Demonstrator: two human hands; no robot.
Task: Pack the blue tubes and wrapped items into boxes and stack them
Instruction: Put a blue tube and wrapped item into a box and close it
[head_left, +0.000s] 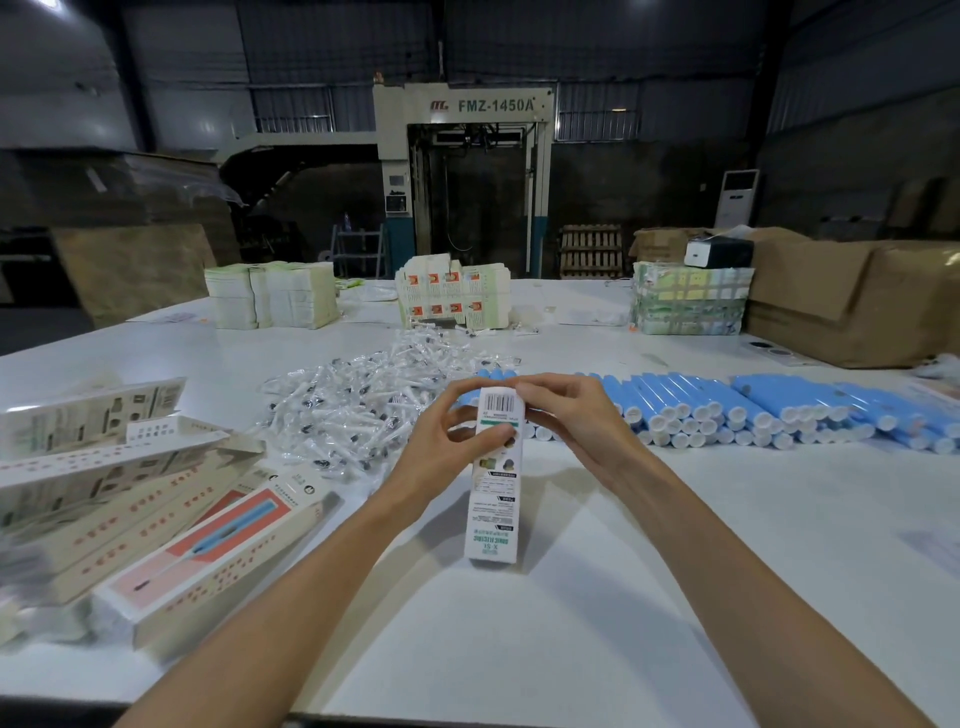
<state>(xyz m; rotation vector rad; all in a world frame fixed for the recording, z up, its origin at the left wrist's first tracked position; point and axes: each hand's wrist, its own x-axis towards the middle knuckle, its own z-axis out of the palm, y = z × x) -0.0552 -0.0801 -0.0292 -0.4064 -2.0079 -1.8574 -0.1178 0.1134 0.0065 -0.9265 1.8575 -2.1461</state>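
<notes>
Both hands grip one long white box held above the table: left hand curls round its upper side, right hand pinches its far end, in front of the blue tubes and wrapped items

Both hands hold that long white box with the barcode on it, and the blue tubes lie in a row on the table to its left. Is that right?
Almost. The head view shows the left hand and the right hand gripping the white box at its barcode end. But the blue tubes lie in a row on the table to its right, not its left.
</notes>
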